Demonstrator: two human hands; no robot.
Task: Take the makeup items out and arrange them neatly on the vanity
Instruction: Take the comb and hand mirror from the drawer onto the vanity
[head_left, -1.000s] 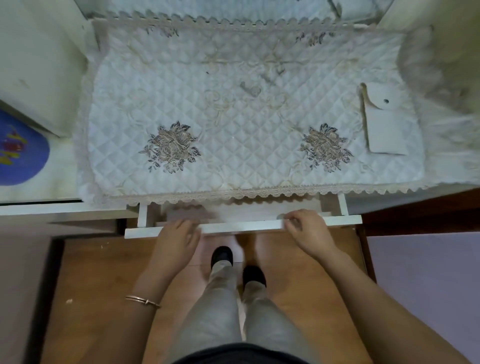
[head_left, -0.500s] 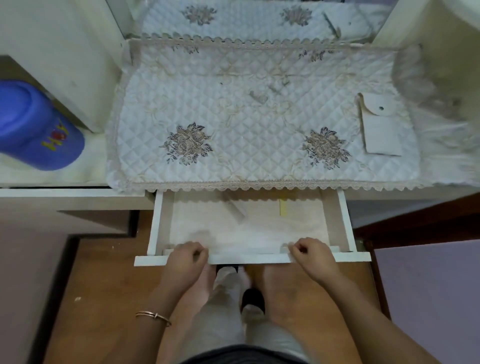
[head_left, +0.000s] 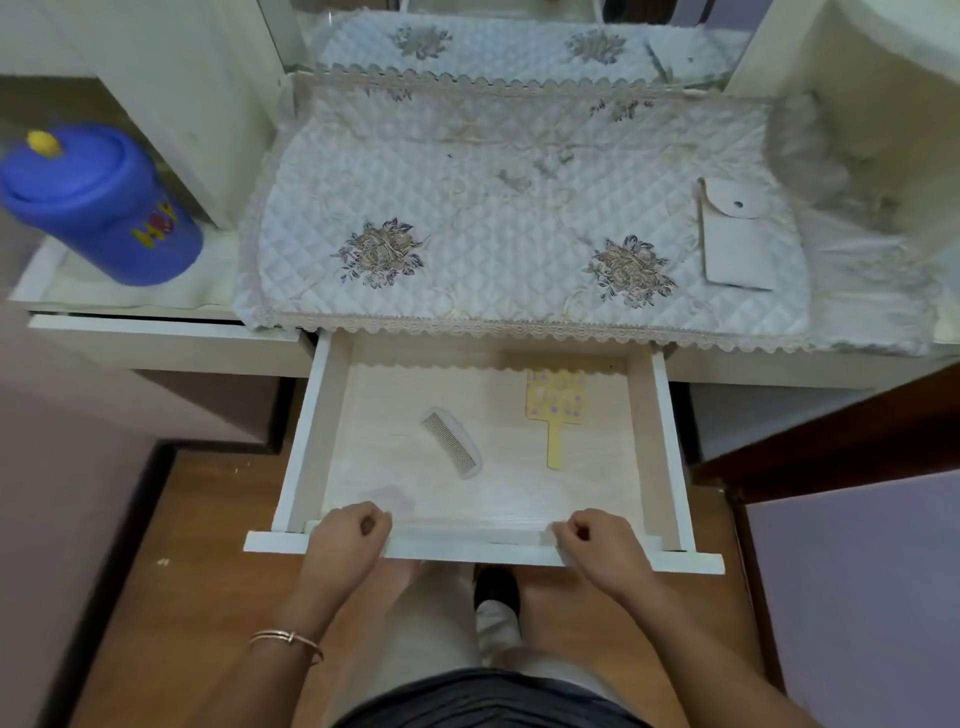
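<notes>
While both hands grip its front panel, the drawer (head_left: 311, 431) stands pulled out from under the vanity (head_left: 171, 345). Inside lie 2 items, well apart. A white plastic comb (head_left: 451, 442) lies near the middle, curved, its long axis running diagonally from far-left to near-right, fine teeth along its left edge. A flat yellow hand mirror (head_left: 555, 408) with pastel spots lies toward the right, its long axis front to back, its slim handle pointing toward the person. Left hand (head_left: 349, 540) and right hand (head_left: 602, 545) are each curled closed over the drawer's front edge. Above, a quilted white cloth (head_left: 493, 218) with lace trim and embroidered flowers carries a pale snap pouch (head_left: 735, 244). A blue plastic bottle (head_left: 98, 202) stands left.
</notes>
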